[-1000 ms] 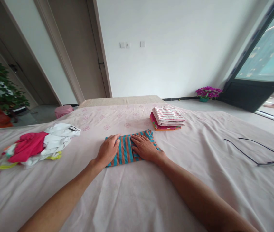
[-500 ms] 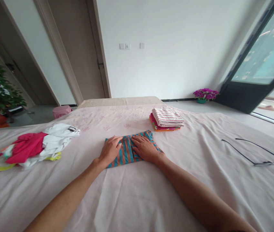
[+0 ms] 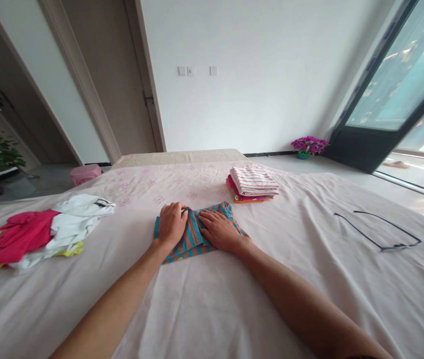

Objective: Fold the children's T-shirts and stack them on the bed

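A folded garment with blue and brown stripes (image 3: 193, 235) lies on the bed in front of me. Its cloth is pulled up into a ridge beside the thumb of my left hand (image 3: 172, 225), whose bent fingers pinch it near the left end. My right hand (image 3: 219, 231) rests flat on the right part of the garment, fingers stretched out. Just beyond it, to the right, stands a stack of folded clothes (image 3: 254, 181), with a red-and-white striped piece on top.
On the left is a loose heap of clothes (image 3: 28, 234) in red, white and yellow. Black-framed glasses (image 3: 394, 248) lie on the pale bedsheet (image 3: 294, 249) at the right. Past the bed are a pink stool (image 3: 85, 174) and a pot of purple flowers (image 3: 309, 145).
My left hand has gone from lying flat to pinching the garment, and the cloth under it has bunched up. My right hand stays on the garment. The view has turned slightly right.
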Motion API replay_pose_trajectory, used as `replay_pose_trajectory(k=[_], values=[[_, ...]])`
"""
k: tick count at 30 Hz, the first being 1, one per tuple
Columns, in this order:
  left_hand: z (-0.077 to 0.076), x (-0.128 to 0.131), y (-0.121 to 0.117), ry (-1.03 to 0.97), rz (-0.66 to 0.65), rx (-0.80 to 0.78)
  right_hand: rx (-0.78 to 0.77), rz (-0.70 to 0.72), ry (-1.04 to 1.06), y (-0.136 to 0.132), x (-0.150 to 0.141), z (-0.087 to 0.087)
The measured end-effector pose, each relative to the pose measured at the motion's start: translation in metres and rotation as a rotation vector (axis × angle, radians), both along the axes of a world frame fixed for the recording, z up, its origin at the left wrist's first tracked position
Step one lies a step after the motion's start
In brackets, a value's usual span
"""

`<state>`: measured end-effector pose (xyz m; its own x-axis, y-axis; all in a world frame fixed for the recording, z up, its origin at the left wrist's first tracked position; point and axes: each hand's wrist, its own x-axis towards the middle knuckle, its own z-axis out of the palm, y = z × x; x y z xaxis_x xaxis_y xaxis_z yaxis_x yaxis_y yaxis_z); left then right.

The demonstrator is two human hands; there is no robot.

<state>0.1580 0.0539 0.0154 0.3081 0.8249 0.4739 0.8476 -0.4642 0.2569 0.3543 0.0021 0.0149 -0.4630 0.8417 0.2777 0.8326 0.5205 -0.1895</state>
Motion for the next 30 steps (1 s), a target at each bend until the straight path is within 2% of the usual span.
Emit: replay_pose_trajectory(k=[6, 8, 11, 13, 17, 20, 22, 26, 28, 30], values=[[-0.018, 0.005, -0.007, 0.179, -0.13, -0.095, -0.011, -0.005, -0.001, -0.001, 0.0, 0.001], [-0.018, 0.005, -0.01, 0.195, -0.123, -0.094, -0.015, -0.005, -0.004, -0.001, 0.0, 0.002], [-0.015, 0.004, -0.02, 0.181, -0.081, -0.005, -0.019, -0.01, -0.005, -0.001, 0.0, 0.001], [-0.015, 0.004, -0.029, 0.184, -0.113, 0.034, -0.014, -0.006, -0.002, 0.0, 0.001, 0.0], [-0.021, 0.006, -0.038, 0.263, -0.228, -0.053, -0.009, 0.002, -0.003, 0.001, -0.001, -0.003], [-0.023, 0.004, -0.038, 0.215, -0.252, -0.084, -0.027, 0.011, 0.031, 0.001, 0.0, -0.002], [-0.021, -0.004, -0.035, 0.107, -0.202, -0.077, -0.057, 0.043, 0.117, 0.001, 0.005, 0.005], [-0.012, -0.044, -0.023, -0.199, 0.062, -0.098, -0.171, -0.023, 0.405, 0.005, 0.031, 0.029], [-0.008, -0.067, -0.02, -0.342, 0.166, -0.224, -0.201, -0.098, 0.505, 0.011, 0.046, 0.039], [-0.004, -0.086, -0.022, -0.519, 0.229, -0.428, -0.201, -0.136, 0.558, 0.017, 0.057, 0.042]])
